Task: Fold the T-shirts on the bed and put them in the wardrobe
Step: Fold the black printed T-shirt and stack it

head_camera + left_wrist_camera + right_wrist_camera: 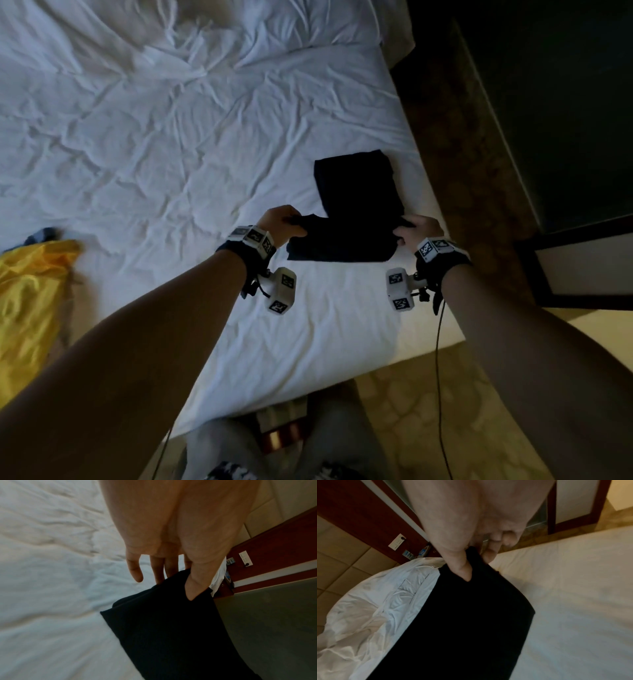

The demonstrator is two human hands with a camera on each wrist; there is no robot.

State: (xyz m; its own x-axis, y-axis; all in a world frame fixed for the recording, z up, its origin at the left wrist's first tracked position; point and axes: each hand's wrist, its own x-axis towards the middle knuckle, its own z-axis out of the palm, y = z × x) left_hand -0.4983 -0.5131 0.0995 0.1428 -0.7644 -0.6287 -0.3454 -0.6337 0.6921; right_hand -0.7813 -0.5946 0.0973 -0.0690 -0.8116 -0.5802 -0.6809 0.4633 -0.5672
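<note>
Black T-shirt: a dark, partly folded cotton T-shirt (356, 202) lies on the white bed near its right edge, a narrow folded panel running away from the person and a wider fold nearest them, lifted slightly off the sheet.
Left hand: the left hand (282, 222) pinches the near left corner of the black T-shirt; in the left wrist view the thumb (197, 582) presses on top of the cloth (171, 635) with the forefinger hidden beneath, while the other fingers (135, 569) hang loosely spread and touch nothing.
Right hand: the right hand (419, 231) pinches the near right corner; in the right wrist view the thumb (458, 566) lies on the black fabric (462, 622) and the fingers (491, 551) curl behind it.
Bed: a wide mattress under a creased white sheet (154, 137) holds the garments; a rumpled white duvet (368, 608) is bunched at the far end.
Yellow garment: a crumpled yellow cloth (30, 301) lies on the sheet at the left edge, well apart from the black T-shirt, with a small grey-blue piece of fabric (42, 234) just beyond it.
Wardrobe: cannot tell which of the dark wood-framed panels (565, 120) to the right of the bed belongs to it; what is inside them cannot be seen.
Wrist gear: white marker-covered blocks (282, 289) hang under both wrists.
Floor: patterned brown carpet (455, 144) runs beside the bed.
</note>
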